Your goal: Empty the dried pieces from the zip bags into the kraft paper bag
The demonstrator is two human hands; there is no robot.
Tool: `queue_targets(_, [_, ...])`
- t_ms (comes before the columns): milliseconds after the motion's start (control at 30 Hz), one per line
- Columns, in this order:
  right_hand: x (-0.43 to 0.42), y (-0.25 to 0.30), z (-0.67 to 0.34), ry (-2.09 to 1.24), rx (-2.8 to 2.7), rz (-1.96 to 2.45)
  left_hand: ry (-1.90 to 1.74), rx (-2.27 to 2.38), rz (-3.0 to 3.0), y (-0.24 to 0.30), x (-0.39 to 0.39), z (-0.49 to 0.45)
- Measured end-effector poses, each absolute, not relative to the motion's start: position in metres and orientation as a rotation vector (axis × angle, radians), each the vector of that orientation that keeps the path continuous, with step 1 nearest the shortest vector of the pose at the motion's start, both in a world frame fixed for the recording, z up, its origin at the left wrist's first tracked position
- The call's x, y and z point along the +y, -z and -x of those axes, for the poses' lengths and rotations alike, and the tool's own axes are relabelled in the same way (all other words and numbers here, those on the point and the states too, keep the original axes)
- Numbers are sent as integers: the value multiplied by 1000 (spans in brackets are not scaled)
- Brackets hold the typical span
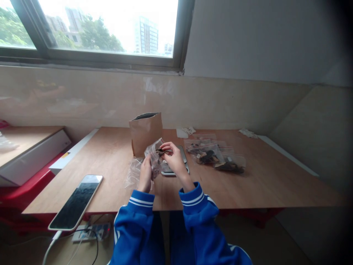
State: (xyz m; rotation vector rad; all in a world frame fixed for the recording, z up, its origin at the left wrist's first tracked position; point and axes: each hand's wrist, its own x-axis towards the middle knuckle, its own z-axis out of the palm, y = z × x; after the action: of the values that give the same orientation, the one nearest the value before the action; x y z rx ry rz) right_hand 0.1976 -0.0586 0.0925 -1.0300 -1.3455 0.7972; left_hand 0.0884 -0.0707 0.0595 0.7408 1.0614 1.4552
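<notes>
My left hand [146, 173] is closed round a clear plastic bag [153, 154], holding it up above the table. At the bag's mouth, my right hand [173, 159] pinches a small piece of dark brown dried material [162, 151], whose exact kind I cannot make out. Below and behind my right hand lies a small flat scale [168, 173], mostly covered by the hand. More clear plastic bags [133, 174] lie flat left of my left hand. An upright brown paper pouch [145, 132] with its top open stands just behind the hands.
Several filled zip bags [208, 156] of dark pieces lie to the right on the wooden table [261, 184]. A phone [77, 202] with a charging cable rests at the left front edge. Crumpled white paper [190, 130] lies at the back, and a power strip [92, 232] sits below.
</notes>
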Motion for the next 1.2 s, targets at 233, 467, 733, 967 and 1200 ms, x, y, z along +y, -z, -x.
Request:
queue_targets(233, [-40,-104,-198,-675,-1236,922,-1377,994,-563,-28,-52,-73])
queue_targets(467, [3,-166,-190,-500,-1289,696,-1375,832,-420,-2,-51,-63])
queue_targets(733, [81,-215,-155,-192,-1508,657,-1370,800,-424,3,-58,-58])
queue_targets(967, [109,-179,-145,-123,-1855,776,-1317,755,-425,4,-59,-57])
queue_targets(1200, [84,-167,-155,-113,-1932,733,-1333,744,-443,3,-62,-58])
